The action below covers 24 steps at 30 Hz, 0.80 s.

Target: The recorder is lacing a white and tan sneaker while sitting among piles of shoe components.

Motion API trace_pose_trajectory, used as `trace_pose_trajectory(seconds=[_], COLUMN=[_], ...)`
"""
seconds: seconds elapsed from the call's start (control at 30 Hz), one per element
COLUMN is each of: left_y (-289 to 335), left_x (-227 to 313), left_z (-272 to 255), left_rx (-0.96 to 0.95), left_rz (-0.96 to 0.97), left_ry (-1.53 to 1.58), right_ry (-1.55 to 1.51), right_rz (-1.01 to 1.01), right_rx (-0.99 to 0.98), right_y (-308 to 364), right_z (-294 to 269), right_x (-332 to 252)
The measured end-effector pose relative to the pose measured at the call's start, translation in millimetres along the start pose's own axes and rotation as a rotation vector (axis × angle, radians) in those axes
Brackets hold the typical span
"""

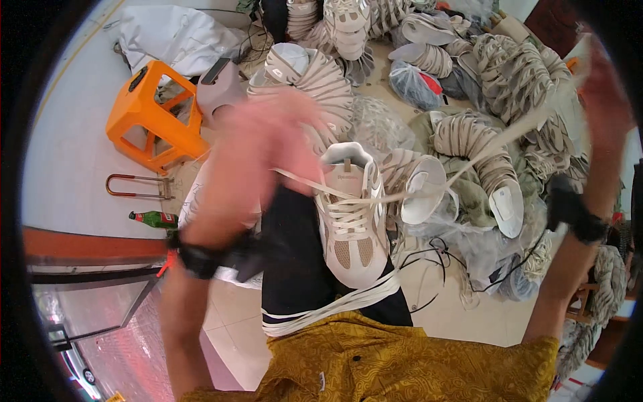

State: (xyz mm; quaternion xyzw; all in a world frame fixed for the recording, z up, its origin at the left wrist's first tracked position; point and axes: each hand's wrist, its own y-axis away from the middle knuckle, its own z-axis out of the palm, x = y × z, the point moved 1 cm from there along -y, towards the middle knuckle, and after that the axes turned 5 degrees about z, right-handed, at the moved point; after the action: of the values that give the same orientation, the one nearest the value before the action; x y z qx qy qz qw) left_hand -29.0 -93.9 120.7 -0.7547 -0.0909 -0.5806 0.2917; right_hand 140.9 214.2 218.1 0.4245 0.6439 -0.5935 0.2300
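A cream and beige sneaker (pixel 351 221) lies on my dark-trousered lap, toe toward me. A flat cream shoelace (pixel 495 144) runs from its eyelets up to the right and is pulled tight. My right hand (pixel 603 87), raised at the far right and blurred, is closed on the lace's far end. My left hand (pixel 268 151), blurred and raised left of the sneaker's heel, holds the lace's other end, which crosses the tongue. A bundle of more cream laces (pixel 328 308) lies across my lap below the toe. Both wrists wear black bands.
Rows of stacked sneakers (pixel 509 74) and soles cover the floor ahead. An orange plastic stool (pixel 155 114) stands at the left, with a metal U-lock (pixel 137 187) and a green bottle (pixel 154 218) near it. White bags lie behind. Black cables (pixel 435 251) trail on the tiles.
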Motion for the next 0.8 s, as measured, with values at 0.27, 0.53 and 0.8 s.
trace_pose_trajectory(seconds=[0.27, 0.53, 0.8], left_y=[24.8, 12.3, 45.8], left_x=[-22.5, -49.2, -68.1], left_z=[-32.4, 59.6, 29.8], left_rx=[0.012, -0.011, -0.226], left_rz=[-0.259, -0.204, -0.164], left_ry=[-0.066, 0.202, -0.664], right_ry=[-0.512, -0.653, 0.646], right_rz=[0.253, 0.596, 0.424], right_rx=[0.106, -0.032, -0.346], right_y=[15.8, 16.3, 51.3], right_z=[96.9, 175.4, 218.1], right_x=[85.8, 88.5, 173.8])
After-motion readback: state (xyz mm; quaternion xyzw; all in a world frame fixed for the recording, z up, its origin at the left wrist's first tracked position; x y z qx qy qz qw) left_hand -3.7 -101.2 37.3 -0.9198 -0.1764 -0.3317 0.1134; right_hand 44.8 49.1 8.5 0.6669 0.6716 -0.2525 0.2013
